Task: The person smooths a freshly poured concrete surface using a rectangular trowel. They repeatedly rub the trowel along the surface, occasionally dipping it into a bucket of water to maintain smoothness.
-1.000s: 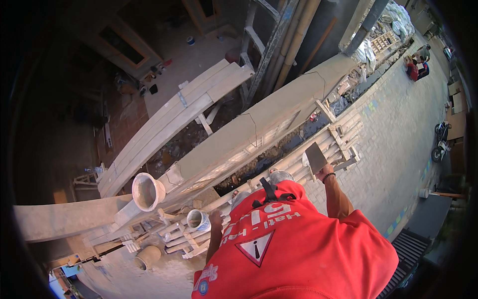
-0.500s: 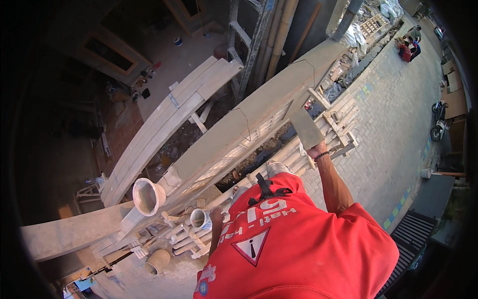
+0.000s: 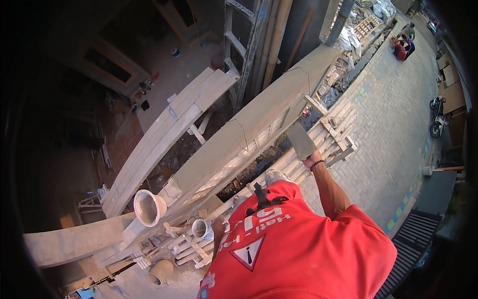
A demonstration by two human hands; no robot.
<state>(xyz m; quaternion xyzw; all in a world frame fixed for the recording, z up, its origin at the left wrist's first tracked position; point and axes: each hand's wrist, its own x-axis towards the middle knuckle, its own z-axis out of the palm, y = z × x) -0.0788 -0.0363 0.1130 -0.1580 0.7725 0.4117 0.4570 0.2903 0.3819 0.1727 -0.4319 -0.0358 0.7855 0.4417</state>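
Observation:
In my right hand (image 3: 312, 158) is a flat, grey, rectangular plastering trowel (image 3: 301, 141). Its handle is hidden and my fingers are closed at its near end. The plate extends forward and left, over the gap beside a grey rendered wall top (image 3: 219, 144). I cannot tell whether it touches the wall's side. My left hand (image 3: 217, 226) is mostly covered by my red shirt, close to the rim of a small white-and-blue bucket (image 3: 201, 229); its fingers do not show. Further left, a pale wide-mouthed bucket (image 3: 149, 208) stands by the wall's near end.
Bamboo poles (image 3: 326, 142) form a scaffold along the wall, with a rubble-filled ditch beneath. Thin wires (image 3: 244, 134) stick up from the wall top. A curved pale beam (image 3: 159, 134) and a ladder (image 3: 244, 50) lie beyond. People (image 3: 402, 47) crouch far along the paved lane (image 3: 368, 129).
My right hand and the trowel have come slightly nearer to me and a little left. The whole view has shifted slightly. My left hand stays beside the small bucket.

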